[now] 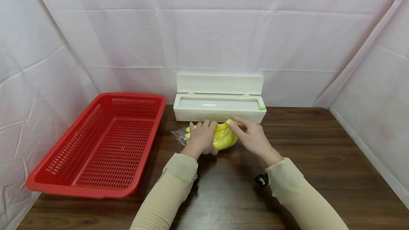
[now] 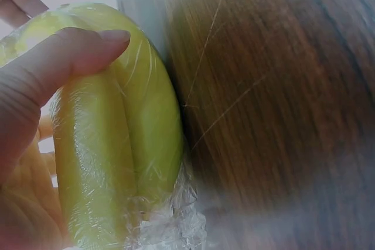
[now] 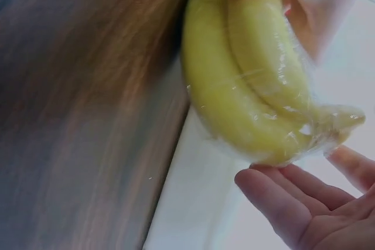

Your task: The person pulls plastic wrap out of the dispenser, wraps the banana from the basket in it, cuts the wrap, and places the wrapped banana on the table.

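A bunch of yellow bananas [image 1: 223, 138], wrapped in clear plastic film, is at the middle of the table in the head view. My left hand [image 1: 203, 137] grips it from above, thumb on the near side and fingers over the far side. In the left wrist view the left thumb [image 2: 88, 51] presses on the film. Loose film [image 1: 180, 135] bunches up at the bananas' left end. By the stem end is my right hand [image 1: 252, 136], its fingers extended. The right wrist view shows the right fingertips [image 3: 258, 182] at the wrapped surface, just touching or very near it.
Directly behind the bananas stands a white film dispenser box [image 1: 220, 113] with its lid [image 1: 220, 84] raised and a green slider [image 1: 262, 108] at the right end. A large red basket [image 1: 147, 152] stands on the left. White cloth walls enclose the wooden table [image 1: 319, 159].
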### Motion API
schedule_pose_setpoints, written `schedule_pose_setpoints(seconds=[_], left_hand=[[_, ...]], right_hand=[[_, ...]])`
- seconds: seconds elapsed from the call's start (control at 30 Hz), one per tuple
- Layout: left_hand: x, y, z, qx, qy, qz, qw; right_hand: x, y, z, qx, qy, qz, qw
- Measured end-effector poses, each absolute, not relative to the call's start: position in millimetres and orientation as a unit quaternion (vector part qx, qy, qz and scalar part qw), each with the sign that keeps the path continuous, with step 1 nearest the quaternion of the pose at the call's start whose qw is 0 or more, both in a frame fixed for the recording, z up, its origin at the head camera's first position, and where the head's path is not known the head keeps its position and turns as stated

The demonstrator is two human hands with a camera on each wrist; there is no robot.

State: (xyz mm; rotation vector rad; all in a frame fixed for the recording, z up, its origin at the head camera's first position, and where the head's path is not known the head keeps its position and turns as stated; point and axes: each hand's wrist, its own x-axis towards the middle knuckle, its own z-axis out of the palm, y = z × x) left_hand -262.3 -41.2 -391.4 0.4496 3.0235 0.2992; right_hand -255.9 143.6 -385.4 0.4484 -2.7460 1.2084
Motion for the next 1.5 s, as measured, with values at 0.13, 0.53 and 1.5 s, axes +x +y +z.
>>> schedule_pose_setpoints(seconds=[0.13, 0.53, 1.5], left_hand=[[-262, -40, -393, 0.145, 0.984, 0.093, 0.035], [-260, -37, -394, 0.13, 0.988, 0.088, 0.012], [-251, -44, -393, 0.188, 0.97, 0.151, -0.026]], right_hand=[[-254, 140, -382, 0.152, -0.908, 0.383, 0.071], [-257, 126, -379, 0.102, -0.921, 0.36, 0.109], [-264, 128, -377, 0.086, -0.956, 0.265, 0.088]])
